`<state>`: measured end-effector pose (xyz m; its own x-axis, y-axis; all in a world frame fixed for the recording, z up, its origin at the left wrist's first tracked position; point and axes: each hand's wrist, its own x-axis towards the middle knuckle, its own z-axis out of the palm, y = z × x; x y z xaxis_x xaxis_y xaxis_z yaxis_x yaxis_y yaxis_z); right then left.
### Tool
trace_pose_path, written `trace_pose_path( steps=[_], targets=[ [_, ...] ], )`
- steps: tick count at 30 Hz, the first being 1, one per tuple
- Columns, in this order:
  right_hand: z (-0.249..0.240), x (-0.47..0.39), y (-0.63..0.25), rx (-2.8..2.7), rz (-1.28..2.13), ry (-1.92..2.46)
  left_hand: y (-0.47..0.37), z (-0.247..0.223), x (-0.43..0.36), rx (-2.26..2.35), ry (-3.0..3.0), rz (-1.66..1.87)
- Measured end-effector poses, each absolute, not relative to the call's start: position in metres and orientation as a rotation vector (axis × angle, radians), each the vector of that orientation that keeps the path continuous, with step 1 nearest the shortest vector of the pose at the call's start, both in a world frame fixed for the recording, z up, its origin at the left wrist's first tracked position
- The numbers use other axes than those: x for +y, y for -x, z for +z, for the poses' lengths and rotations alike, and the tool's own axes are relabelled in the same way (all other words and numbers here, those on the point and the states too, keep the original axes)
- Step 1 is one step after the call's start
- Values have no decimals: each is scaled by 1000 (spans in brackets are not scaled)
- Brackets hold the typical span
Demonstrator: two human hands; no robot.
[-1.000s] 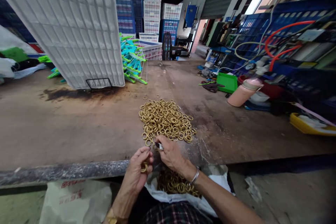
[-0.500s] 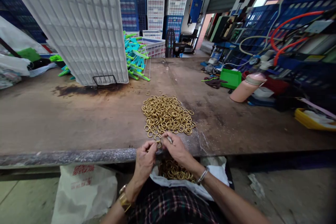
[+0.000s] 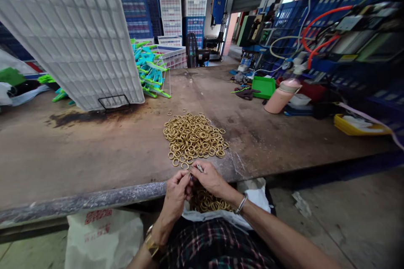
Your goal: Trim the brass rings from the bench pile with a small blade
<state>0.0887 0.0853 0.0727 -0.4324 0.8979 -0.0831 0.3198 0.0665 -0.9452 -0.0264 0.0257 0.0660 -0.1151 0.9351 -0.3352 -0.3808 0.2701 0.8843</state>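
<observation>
My left hand (image 3: 177,189) is closed in a pinch at the table's front edge, on a gold-coloured ring that my fingers now mostly hide. Close against it, my right hand (image 3: 208,178) grips a small grey metal tool (image 3: 200,168), its far end at the left fingertips. Just beyond my hands lies a heap of gold-coloured rings (image 3: 194,134) on the worn table (image 3: 126,151); one loose ring (image 3: 184,166) sits nearest my fingers. Below the edge, a white sack (image 3: 214,215) in my lap holds more rings (image 3: 210,201), partly covered by my right forearm.
A tall white ribbed panel (image 3: 78,38) leans on a black wire stand (image 3: 113,101) at left, beside turquoise and green plastic parts (image 3: 150,69). To the right stand a pink bottle (image 3: 282,96), a green tray (image 3: 264,87) and a yellow tray (image 3: 360,126). Stacked crates (image 3: 170,8) rise behind.
The view has swung to the right, so the table's things appear further left. My hands have drawn closer together, and the ring at my left fingertips has become mostly hidden.
</observation>
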Motion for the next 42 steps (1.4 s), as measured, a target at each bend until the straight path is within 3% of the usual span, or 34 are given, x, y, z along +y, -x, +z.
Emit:
trace_pose_path(
  steps=[8,21,34,42],
  targets=[
    [79,87,-91,-1811,1408,1138,27,70,25,1027,-509,1242],
    [69,77,-98,-2491,685,1303,26,65,26,1168,-651,1299],
    [83,77,-95,-2645,642,1453,30,65,23,1316,-907,1285],
    [70,105,-119,-2533,396,1686,9,71,-8,986,-678,956]
  ],
)
